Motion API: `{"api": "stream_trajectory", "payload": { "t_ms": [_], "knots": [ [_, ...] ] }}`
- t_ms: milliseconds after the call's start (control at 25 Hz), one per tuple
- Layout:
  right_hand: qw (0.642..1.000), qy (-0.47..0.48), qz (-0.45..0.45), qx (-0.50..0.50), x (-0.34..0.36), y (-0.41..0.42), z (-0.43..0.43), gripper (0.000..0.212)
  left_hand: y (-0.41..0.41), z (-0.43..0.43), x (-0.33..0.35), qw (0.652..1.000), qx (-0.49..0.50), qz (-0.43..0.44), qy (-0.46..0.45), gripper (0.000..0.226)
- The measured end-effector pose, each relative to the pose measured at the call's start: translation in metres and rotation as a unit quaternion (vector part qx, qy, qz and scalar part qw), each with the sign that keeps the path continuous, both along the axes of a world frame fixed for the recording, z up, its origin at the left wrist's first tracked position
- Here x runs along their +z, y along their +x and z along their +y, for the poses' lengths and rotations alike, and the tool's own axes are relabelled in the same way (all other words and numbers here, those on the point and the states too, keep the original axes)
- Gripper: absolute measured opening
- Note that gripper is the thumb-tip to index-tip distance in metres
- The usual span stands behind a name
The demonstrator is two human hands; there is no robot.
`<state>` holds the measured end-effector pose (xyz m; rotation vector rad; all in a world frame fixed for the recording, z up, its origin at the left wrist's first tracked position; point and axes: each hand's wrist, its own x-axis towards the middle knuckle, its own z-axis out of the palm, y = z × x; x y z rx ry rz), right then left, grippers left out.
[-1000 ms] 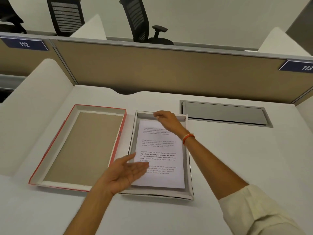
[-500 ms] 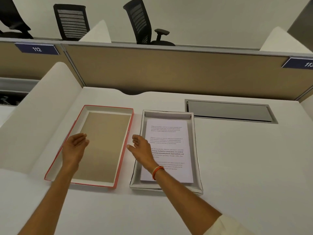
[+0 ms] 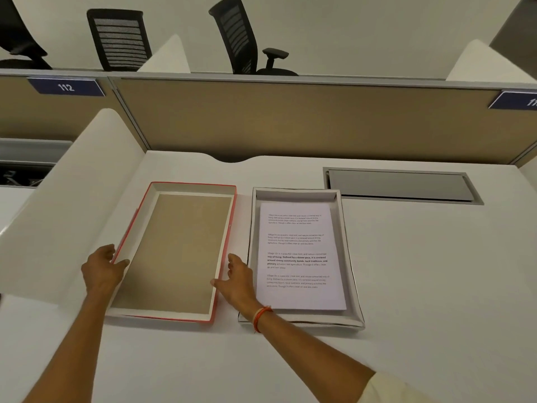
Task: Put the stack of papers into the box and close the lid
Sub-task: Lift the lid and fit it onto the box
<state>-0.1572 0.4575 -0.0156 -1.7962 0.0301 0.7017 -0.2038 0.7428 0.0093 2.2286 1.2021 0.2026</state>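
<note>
- The left hand (image 3: pixel 101 269) sits at the outer long wall of the lid (image 3: pixel 177 251), thumb hooked over the red rim and fingers spread along the outside; it touches the wall, but I cannot tell whether it has actually clamped on it.
- The right hand (image 3: pixel 236 279) is at the opposite long wall of the same lid, thumb laid on the inner edge and fingers down in the narrow gap beside it. Contact is plain; a firm grip is not.
- With one hand on each long side, the hands stand apart with the lid between them. That looks like a two-sided hold meant to lift the wide, shallow piece level and turn it over.
- The lid lies open side up on the desk (image 3: pixel 406 286), its brown inside showing, so it will need flipping before it can cover anything.
- Just beyond the right hand, on its outer side, lies the box (image 3: pixel 353 269), a pale tray parallel to the lid and close to it without touching.
- The stack of papers (image 3: pixel 299 257) already lies flat inside the box, printed side up, its near corner just beside the right wrist, which wears an orange band (image 3: pixel 260 315).
- In my judgement the loading is done and only the closing remains: lift, invert, carry towards the right hand's side, and set it down square on the box's walls.
</note>
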Motion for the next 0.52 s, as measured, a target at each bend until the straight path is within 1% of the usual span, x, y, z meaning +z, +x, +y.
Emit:
{"api": "stream_trajectory", "payload": {
  "t_ms": [200, 400, 520],
  "knots": [
    [1.0, 0.008, -0.024, 0.012, -0.005, -0.003, 0.006, 0.058, 0.003, 0.005, -0.005, 1.0, -0.001, 0.019, 0.012, 0.048],
    [0.999, 0.024, -0.029, 0.026, -0.009, -0.006, 0.008, 0.058, -0.004, 0.004, -0.006, 0.999, 0.035, 0.006, 0.028, 0.034],
    [0.998, 0.032, -0.035, 0.031, -0.01, -0.005, 0.006, 0.057, -0.006, -0.001, 0.004, 0.997, 0.045, -0.012, 0.06, 0.03]
  ]
}}
